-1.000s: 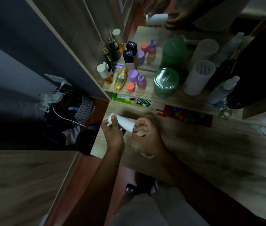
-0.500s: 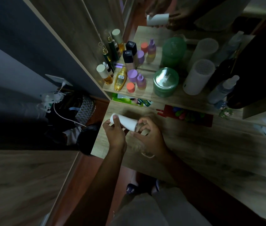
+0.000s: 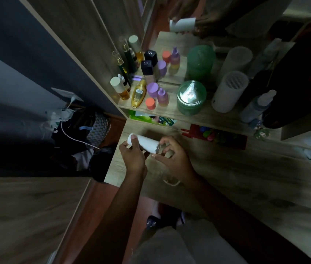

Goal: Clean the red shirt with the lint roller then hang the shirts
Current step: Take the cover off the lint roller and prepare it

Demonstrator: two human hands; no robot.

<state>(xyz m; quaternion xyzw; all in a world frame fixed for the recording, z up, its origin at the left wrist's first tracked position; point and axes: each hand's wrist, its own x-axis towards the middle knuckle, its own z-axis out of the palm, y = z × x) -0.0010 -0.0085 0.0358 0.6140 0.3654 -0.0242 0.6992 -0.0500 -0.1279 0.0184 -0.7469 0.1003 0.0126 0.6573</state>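
A white cylindrical lint roller [image 3: 145, 143] lies sideways in both my hands above the near left corner of the wooden dressing table [image 3: 246, 178]. My left hand [image 3: 132, 156] wraps its left end with the thumb on top. My right hand [image 3: 171, 156] pinches its right end, where a clear round part shows between the fingertips. A thin loop hangs under my right wrist. No red shirt or hanger is in view.
A shelf behind holds several cosmetic bottles [image 3: 139, 94], a green jar [image 3: 190, 97], a white cylinder [image 3: 229, 91] and a spray bottle [image 3: 258, 106]. A mirror above reflects them and my hands. A red box [image 3: 215, 135] lies on the table. Bags and cables [image 3: 82, 130] fill the floor at left.
My hands and the roller have stayed almost in place; the right fingers have shifted slightly on the roller's right end.
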